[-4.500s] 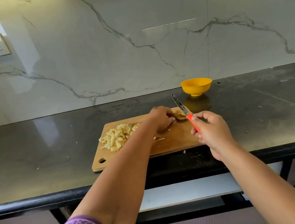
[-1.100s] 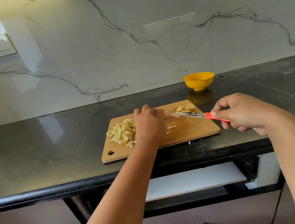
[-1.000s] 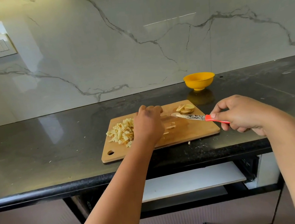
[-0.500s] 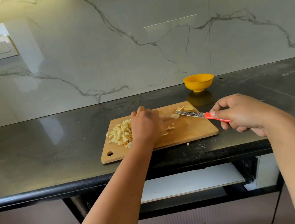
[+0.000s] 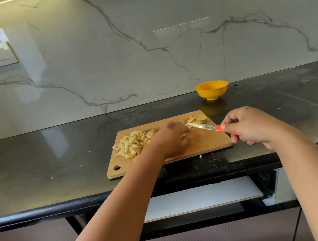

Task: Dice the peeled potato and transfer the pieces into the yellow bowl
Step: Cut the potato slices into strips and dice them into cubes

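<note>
The wooden cutting board (image 5: 208, 142) lay flat near the front edge of the dark, glossy tabletop (image 5: 56, 155), a sensible spot for chopping within easy reach. A heap of diced potato (image 5: 133, 144), pale yellow and cut in short, rough sticks and cubes, sat at the board's 9 o'clock side, probably swept there to keep the cutting area free. At the board's 1 o'clock corner lay a few uncut potato slices (image 5: 197, 118), thin, curved and smooth-faced, so the dicing looked nearly but not wholly finished.

The left hand (image 5: 172, 139) rested knuckles-up on the middle of the board, just beside the heap, its fingers curled downward toward the wood; whether they pinched a piece underneath could not be told, as the back of the hand hid them. The right hand (image 5: 250, 125) gripped the knife (image 5: 209, 127) by its bright orange-red handle, fingers wrapped round it, with the short, speckled metal blade pointing toward 10 o'clock and its tip just beside the slices, seemingly ready to draw them in for cutting.

The yellow bowl (image 5: 212, 89), a small, smooth, footed plastic-looking dish, stood beyond the board at 12 o'clock, apart from it; its inside could not be seen. Small potato crumbs (image 5: 200, 156) dotted the tabletop at the board's front edge.
</note>
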The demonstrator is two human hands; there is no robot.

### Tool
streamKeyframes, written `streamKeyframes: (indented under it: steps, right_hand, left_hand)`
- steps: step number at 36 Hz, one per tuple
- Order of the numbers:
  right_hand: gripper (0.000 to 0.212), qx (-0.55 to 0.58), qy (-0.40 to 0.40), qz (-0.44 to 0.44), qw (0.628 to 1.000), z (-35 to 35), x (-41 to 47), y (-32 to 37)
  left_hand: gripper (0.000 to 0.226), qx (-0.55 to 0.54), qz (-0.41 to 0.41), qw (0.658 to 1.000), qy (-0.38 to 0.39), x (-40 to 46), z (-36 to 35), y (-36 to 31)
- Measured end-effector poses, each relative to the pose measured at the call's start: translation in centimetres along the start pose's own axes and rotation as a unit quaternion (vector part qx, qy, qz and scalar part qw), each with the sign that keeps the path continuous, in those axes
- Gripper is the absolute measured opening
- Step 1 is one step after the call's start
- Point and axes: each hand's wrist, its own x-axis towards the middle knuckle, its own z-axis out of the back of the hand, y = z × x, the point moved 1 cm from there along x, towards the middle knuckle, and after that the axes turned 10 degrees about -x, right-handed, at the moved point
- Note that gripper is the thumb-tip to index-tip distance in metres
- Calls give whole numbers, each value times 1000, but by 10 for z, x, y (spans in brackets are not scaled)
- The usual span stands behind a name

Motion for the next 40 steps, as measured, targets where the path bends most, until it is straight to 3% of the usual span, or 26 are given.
streamKeyframes:
  steps: [2,8,12,14,19,24,28,34,40]
  right_hand:
    - [11,-4,0,-1,1000,-1,0,0]
    - [11,-22,-2,-2,1000,-2,1,1]
    - [12,-32,-1,2,999,-4,1,-1]
    - [12,-37,-4,2,999,-3,1,1]
    - [13,-55,1,2,998,-6,2,3]
    - [14,-78,0,8,997,-7,-1,5]
    - [13,-81,-4,13,997,-5,-3,10]
    - [12,-99,-1,15,995,-7,-8,11]
    - [13,-116,2,26,993,-11,-9,14]
  left_hand:
    - [31,19,-7,999,25,3,-5,0]
    - [21,63,-4,998,-11,3,-2,11]
    - [20,106,43,990,-81,-6,-1,34]
    - [23,120,30,984,-128,-10,7,40]
    - [23,70,38,979,-190,-21,24,40]
    - [27,61,64,978,-191,-26,32,39]
    - [12,47,67,977,-199,-29,32,37]
    - [16,-40,4,992,-116,-39,14,17]
    - [20,57,42,987,-142,-41,-3,12]
